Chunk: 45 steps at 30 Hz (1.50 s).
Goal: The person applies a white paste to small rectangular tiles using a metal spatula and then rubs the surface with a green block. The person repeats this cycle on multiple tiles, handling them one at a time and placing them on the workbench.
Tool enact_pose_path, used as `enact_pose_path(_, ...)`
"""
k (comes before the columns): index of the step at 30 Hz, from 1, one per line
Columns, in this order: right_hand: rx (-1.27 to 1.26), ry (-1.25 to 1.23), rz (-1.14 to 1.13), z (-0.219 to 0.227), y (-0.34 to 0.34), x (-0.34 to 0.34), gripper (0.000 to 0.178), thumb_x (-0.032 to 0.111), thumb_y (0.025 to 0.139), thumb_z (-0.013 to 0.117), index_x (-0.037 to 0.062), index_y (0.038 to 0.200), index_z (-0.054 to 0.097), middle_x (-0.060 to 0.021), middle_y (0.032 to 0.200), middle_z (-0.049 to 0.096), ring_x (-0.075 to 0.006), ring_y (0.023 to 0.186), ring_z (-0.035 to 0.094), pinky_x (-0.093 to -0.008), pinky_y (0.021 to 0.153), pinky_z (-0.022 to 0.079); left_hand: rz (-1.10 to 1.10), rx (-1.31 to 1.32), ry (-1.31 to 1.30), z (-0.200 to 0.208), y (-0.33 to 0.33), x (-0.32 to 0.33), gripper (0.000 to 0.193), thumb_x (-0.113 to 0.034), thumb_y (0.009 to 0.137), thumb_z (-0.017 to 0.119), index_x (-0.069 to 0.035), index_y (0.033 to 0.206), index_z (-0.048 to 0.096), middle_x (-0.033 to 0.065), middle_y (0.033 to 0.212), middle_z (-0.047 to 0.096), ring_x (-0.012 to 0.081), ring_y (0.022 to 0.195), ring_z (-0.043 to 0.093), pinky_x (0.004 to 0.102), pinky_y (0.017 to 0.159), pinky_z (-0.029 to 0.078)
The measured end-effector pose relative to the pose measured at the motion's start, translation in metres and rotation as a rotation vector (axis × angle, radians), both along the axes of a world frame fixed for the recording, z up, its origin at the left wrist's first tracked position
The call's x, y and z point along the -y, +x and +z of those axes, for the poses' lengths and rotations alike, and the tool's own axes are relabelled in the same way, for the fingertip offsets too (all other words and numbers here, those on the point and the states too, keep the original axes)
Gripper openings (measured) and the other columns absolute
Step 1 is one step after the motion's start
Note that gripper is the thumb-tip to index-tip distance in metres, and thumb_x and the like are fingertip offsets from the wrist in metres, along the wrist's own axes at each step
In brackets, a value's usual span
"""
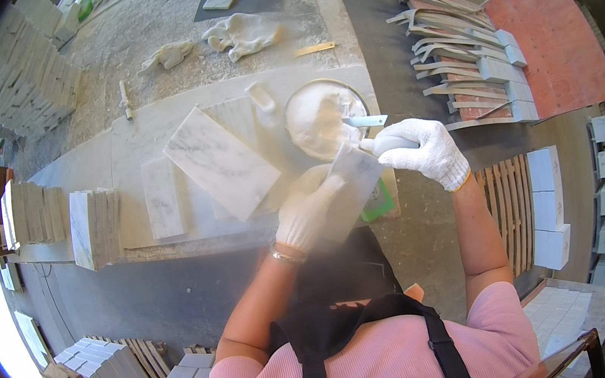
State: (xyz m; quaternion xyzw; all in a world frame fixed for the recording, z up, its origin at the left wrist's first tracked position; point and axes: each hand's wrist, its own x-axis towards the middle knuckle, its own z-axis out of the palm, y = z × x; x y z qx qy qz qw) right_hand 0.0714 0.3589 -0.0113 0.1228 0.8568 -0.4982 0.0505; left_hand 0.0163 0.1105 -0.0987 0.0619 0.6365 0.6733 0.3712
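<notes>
My left hand (309, 202), in a white glove, grips a white marble tile (356, 174) that is tilted over the table's front edge. My gloved right hand (426, 151) is closed around a pale, rounded, bulb-shaped tool (394, 139). Its tip meets the tile's upper corner, though the exact contact is hard to make out. Just beyond the tile stands a round bowl (298, 140) of white powder or paste, with a light-blue-handled spatula (368, 120) resting in it. Partly hidden behind the tile is a green pad (378, 202).
A large grey-veined marble tile (222, 161) lies left of the bowl, with a narrower tile (162, 198) beside it. Tile stacks (94, 228) stand along the table's left. Farther back lie crumpled gloves (242, 35). At right, foam strips (445, 55) hang near a red board (554, 41).
</notes>
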Motion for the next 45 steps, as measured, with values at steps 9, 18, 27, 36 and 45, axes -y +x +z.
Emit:
enact_pose_path(9,-0.001,0.025,0.007,0.003,-0.002,0.001,0.028,0.015,0.083,0.088,0.0030,0.107,0.083,-0.0081,0.102,0.082,-0.0143,0.094,0.075,-0.0313,0.087,0.058,0.002,0.031,0.008,-0.001,0.000,-0.001,0.036,-0.021,0.098,0.071,0.002,0.126,0.073,0.0049,0.112,0.076,0.0119,0.100,0.067,0.0285,0.090,0.054)
enact_pose_path(18,-0.012,0.057,0.014,0.000,-0.004,0.001,0.027,0.017,0.082,0.088,0.0057,0.107,0.084,-0.0082,0.102,0.082,-0.0151,0.092,0.076,-0.0312,0.086,0.058,0.004,0.063,0.020,0.003,-0.001,0.000,0.038,-0.021,0.097,0.071,0.002,0.127,0.072,0.0054,0.113,0.076,0.0120,0.101,0.067,0.0287,0.091,0.054)
enact_pose_path(27,-0.011,0.006,-0.003,-0.003,-0.003,0.000,0.026,0.016,0.083,0.088,0.0039,0.106,0.083,-0.0076,0.100,0.082,-0.0138,0.093,0.075,-0.0306,0.087,0.058,-0.002,0.009,-0.020,0.004,-0.002,0.000,0.039,-0.023,0.096,0.072,0.002,0.126,0.073,0.0055,0.113,0.076,0.0122,0.102,0.067,0.0291,0.091,0.053)
enact_pose_path(36,-0.150,-0.437,-0.242,-0.020,-0.015,-0.033,0.051,0.014,0.088,0.087,-0.0016,0.132,0.068,-0.0086,0.113,0.077,-0.0121,0.094,0.071,-0.0232,0.072,0.056,0.008,-0.015,-0.013,-0.001,-0.004,0.002,0.039,-0.023,0.097,0.072,0.003,0.126,0.073,0.0052,0.112,0.075,0.0122,0.101,0.066,0.0291,0.092,0.053)
enact_pose_path(45,-0.265,-0.212,-0.308,-0.074,-0.092,-0.066,0.044,0.018,0.092,0.086,0.0043,0.131,0.071,-0.0003,0.116,0.074,-0.0095,0.098,0.067,-0.0268,0.086,0.055,0.025,0.055,0.004,-0.012,-0.005,0.000,0.048,-0.034,0.098,0.067,0.002,0.130,0.071,0.0105,0.112,0.076,0.0169,0.100,0.069,0.0337,0.090,0.055)
